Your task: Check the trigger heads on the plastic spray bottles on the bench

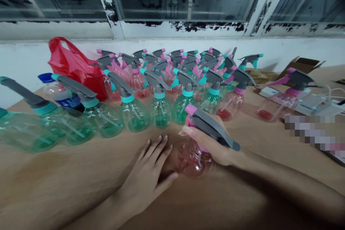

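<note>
A pink spray bottle point(192, 160) with a grey and pink trigger head stands on the table in front of me. My right hand point(215, 143) is wrapped round its neck and trigger from the right, so part of the neck is hidden. Just left of the bottle, my left hand point(151, 172) lies on the tabletop with its fingers spread and nothing in it. Beyond my hands runs a row of spray bottles; a green spray bottle point(161, 115) and another green spray bottle point(134, 116) are near my left fingertips.
Behind the front row, several more spray bottles crowd together. A red plastic bag point(72, 68) and a blue-capped bottle point(63, 93) stand at the left. On the right are a lone pink spray bottle point(280, 104) and an opened cardboard box point(302, 67). A windowed wall rises behind the table point(67, 187).
</note>
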`<action>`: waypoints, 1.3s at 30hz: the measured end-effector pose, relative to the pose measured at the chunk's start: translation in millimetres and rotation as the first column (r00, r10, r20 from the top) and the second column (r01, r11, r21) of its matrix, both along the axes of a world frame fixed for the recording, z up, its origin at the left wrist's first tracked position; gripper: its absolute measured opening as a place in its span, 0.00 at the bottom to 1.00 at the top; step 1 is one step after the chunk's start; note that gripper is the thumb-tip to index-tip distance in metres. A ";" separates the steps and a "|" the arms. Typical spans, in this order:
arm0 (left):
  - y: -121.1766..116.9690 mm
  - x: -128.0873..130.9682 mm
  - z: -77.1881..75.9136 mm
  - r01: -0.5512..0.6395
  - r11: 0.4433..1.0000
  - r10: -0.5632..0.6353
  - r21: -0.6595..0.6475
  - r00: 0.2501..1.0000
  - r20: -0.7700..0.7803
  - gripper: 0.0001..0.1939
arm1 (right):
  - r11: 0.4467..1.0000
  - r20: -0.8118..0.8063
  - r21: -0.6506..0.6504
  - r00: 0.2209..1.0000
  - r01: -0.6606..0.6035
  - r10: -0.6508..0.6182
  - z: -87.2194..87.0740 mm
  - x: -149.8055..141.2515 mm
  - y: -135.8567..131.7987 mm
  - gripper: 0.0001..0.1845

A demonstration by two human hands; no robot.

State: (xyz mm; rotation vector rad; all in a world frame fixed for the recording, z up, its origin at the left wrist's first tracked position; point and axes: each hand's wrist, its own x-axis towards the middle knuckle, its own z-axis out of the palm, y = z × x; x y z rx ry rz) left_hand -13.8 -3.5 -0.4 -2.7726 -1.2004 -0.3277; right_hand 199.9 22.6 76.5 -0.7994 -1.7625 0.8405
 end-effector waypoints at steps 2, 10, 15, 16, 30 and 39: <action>0.3 0.0 -0.1 -0.001 1.000 0.001 0.007 1.000 0.004 0.32 | 1.000 0.014 -0.005 1.000 -0.001 0.001 -0.9 0.1 0.6 0.07; 1.6 0.6 0.3 0.002 1.000 -0.002 0.013 1.000 0.002 0.32 | 0.999 0.019 -0.044 1.000 -0.014 0.014 -2.7 0.3 0.7 0.12; 0.4 0.8 1.7 -0.002 1.000 0.003 0.007 1.000 -0.004 0.32 | 0.996 -0.002 -0.083 0.999 -0.042 0.042 -4.6 1.3 0.9 0.12; 0.3 0.8 1.7 -0.005 1.000 0.005 0.008 1.000 -0.005 0.32 | 0.995 -0.006 -0.090 0.999 -0.046 0.045 -5.3 1.3 1.1 0.12; 1.3 -0.3 -1.7 -0.003 1.000 0.003 -0.003 1.000 0.018 0.32 | 0.994 -0.040 -0.086 0.997 -0.063 0.060 -10.0 0.7 1.3 0.12; -0.6 0.0 0.3 0.005 1.000 -0.005 -0.001 1.000 0.005 0.32 | 0.993 -0.019 -0.108 0.999 -0.050 0.049 -6.0 1.3 0.0 0.12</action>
